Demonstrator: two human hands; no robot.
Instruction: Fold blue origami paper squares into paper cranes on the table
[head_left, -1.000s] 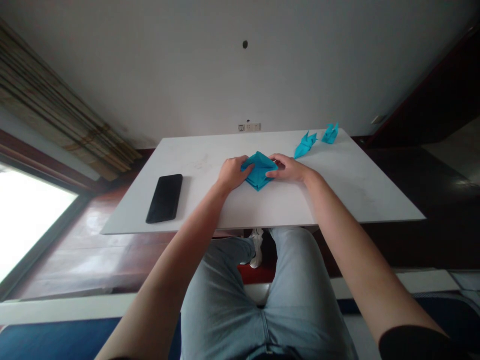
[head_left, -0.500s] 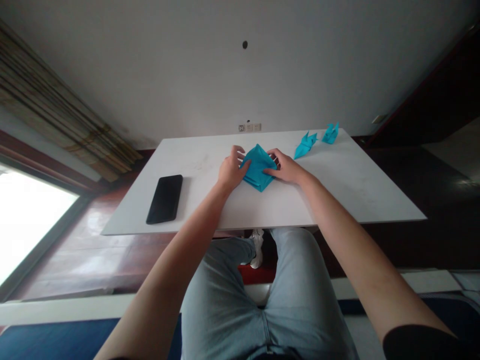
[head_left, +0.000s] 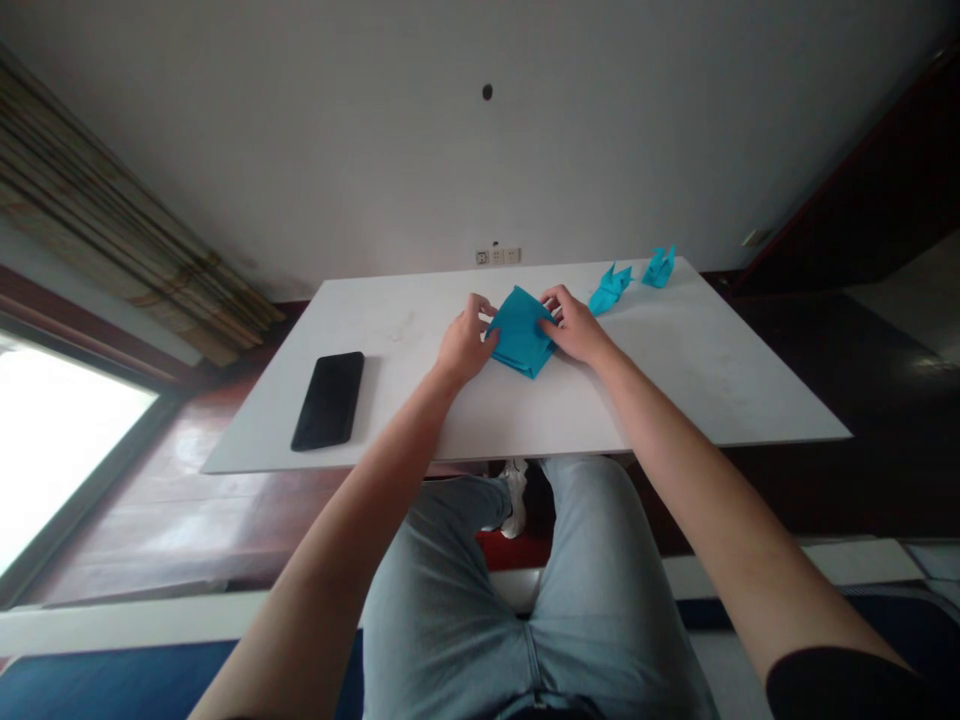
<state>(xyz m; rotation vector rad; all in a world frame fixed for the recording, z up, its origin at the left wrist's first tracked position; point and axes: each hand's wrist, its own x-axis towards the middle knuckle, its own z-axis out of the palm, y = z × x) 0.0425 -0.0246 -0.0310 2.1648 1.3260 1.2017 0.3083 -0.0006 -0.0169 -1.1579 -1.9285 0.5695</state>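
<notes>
A folded sheet of teal paper [head_left: 520, 335] lies near the middle of the white table [head_left: 675, 380]. My left hand [head_left: 465, 343] pinches its left edge with curled fingers. My right hand [head_left: 574, 325] holds the right edge, fingers bent over the upper corner. Both hands rest on the tabletop on either side of the paper.
Two small folded teal paper figures [head_left: 611, 287] [head_left: 660, 267] stand at the far right of the table. A black phone [head_left: 328, 398] lies flat at the left. A wall with a power socket [head_left: 498, 256] is behind the table; my legs in pale jeans are below.
The paper has flattened and shifted slightly away from me. Both hands have moved up its sides toward the far corner.
</notes>
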